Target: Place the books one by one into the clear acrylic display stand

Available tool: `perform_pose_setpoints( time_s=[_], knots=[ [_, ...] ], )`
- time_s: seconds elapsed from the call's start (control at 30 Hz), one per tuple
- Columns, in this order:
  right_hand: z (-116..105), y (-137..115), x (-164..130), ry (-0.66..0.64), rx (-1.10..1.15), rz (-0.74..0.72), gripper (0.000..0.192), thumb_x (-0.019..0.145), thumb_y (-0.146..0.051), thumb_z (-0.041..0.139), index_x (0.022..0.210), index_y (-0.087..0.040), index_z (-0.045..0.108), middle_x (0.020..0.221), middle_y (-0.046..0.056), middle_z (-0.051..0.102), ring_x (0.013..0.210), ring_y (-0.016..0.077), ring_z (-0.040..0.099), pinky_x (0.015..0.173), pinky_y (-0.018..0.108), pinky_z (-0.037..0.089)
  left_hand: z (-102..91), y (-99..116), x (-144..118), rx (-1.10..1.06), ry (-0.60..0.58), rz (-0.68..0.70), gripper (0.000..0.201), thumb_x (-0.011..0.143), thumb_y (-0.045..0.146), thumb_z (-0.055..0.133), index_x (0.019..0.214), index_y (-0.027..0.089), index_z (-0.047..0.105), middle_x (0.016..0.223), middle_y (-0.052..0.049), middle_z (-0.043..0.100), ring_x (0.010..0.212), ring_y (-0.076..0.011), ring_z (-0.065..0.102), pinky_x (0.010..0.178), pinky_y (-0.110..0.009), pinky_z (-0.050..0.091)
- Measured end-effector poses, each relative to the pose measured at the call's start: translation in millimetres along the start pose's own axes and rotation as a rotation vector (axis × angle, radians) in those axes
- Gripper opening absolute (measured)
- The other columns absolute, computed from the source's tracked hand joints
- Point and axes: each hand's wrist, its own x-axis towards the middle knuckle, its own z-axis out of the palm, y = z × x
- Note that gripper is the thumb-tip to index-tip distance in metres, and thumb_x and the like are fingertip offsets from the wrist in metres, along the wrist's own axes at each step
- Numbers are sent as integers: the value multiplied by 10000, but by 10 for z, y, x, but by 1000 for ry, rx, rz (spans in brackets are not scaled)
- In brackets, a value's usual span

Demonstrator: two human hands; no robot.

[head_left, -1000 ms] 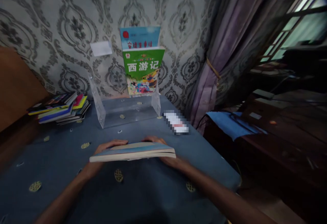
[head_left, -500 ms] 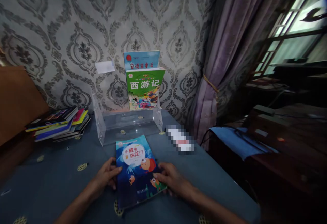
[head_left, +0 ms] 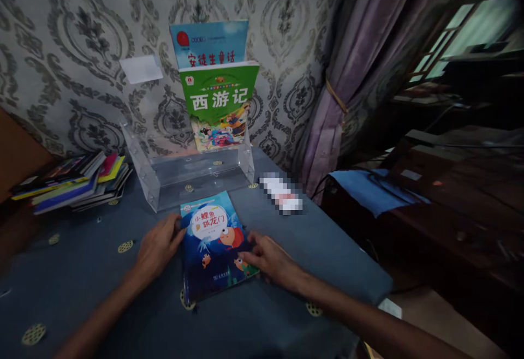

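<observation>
- Blue book (head_left: 215,244) lies flat on the table (head_left: 102,293), just before the clear stand (head_left: 192,176), between both hands.
- Left hand (head_left: 158,247) rests fingers against its left edge; right hand (head_left: 270,261) presses fingers on its lower right corner. Neither hand closes around it.
- Cover: blue, cartoon fish, white title patch.
- Green book (head_left: 219,105) stands in the stand; book pile (head_left: 71,181) at left; patterned wallpaper, purple curtain (head_left: 347,75).

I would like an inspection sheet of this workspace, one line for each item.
Surface: table under blue patterned cloth.
Job's things: blue fish book lying flat, cover up, before the clear stand; green book and light blue book upright in it.
Clutter: book stack far left.
Hands: left hand and right hand touch the book's edges.
Cables: nothing seen.
Surroundings: patterned wallpaper, purple curtain, window.
</observation>
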Motion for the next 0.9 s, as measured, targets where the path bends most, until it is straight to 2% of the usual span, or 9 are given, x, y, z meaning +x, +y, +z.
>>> perform_pose_setpoints(
  time_s=[0.1, 0.2, 0.33, 0.47, 0.57, 0.63, 0.67, 0.77, 0.9],
  knots=[
    [6, 7, -26, 33, -93, -28, 204, 889, -360, 608, 932, -211, 474, 594, -79, 529, 442, 106, 491, 438, 222, 354, 71, -10, 121, 175, 73, 139, 351, 979, 442, 434, 1188, 203, 586, 1217, -119, 635, 1167, -310, 605, 966, -471, 516],
    [-6, 39, -36, 101, -243, -102, 219, 858, -350, 663, 925, -216, 503, 604, -64, 536, 579, 145, 558, 523, 240, 386, 248, -101, 198, 236, 81, 168, 417, 1006, 465, 410, 1274, 189, 570, 1337, -135, 597, 1245, -305, 575, 1043, -473, 482],
    [-44, 152, -24, 99, -411, -167, 276, 853, -407, 697, 998, -224, 551, 619, -55, 568, 559, 144, 548, 517, 247, 366, 434, -234, 203, 267, 124, 194, 451, 1020, 468, 378, 1336, 191, 541, 1389, -143, 580, 1268, -305, 575, 1068, -470, 474],
    [-76, 185, 21, 180, -683, -237, 403, 810, -456, 761, 1089, -223, 588, 651, -17, 630, 587, 192, 611, 510, 257, 362, 508, -284, 175, 259, 157, 194, 431, 1020, 418, 375, 1340, 185, 546, 1392, -150, 589, 1273, -312, 581, 1067, -483, 479],
    [-31, 36, 103, 199, -801, -328, 259, 878, -373, 706, 1064, -216, 619, 788, 30, 717, 717, 228, 689, 591, 286, 466, 574, -305, 167, 254, 182, 191, 411, 1007, 372, 403, 1333, 181, 563, 1383, -159, 604, 1287, -319, 579, 1055, -490, 495],
    [63, -97, 213, 194, -794, -463, 140, 926, -316, 644, 1026, -219, 640, 965, 52, 752, 892, 237, 713, 734, 320, 544, 643, -332, 171, 261, 224, 197, 401, 994, 346, 418, 1324, 180, 575, 1379, -160, 612, 1287, -322, 583, 1045, -500, 507],
    [128, -154, 292, 194, -780, -543, 149, 930, -305, 635, 1052, -221, 648, 1083, 66, 745, 1013, 246, 698, 831, 342, 560, 683, -352, 176, 272, 253, 201, 394, 987, 333, 425, 1317, 187, 583, 1368, -155, 624, 1269, -320, 600, 1026, -497, 523],
    [359, -265, 619, 156, -793, -706, 447, 937, -317, 613, 1359, -182, 557, 1423, 126, 603, 1336, 282, 538, 1110, 411, 467, 807, -445, 196, 331, 327, 234, 387, 963, 298, 454, 1304, 185, 599, 1337, -158, 650, 1215, -315, 643, 970, -475, 565],
    [607, -329, 1078, 55, -813, -663, 602, 973, -234, 473, 1535, -50, 357, 1587, 199, 387, 1482, 300, 355, 1222, 454, 334, 943, -623, 228, 372, 392, 307, 433, 907, 165, 430, 1296, 203, 615, 1331, -138, 661, 1201, -290, 657, 953, -435, 585]
  ],
)
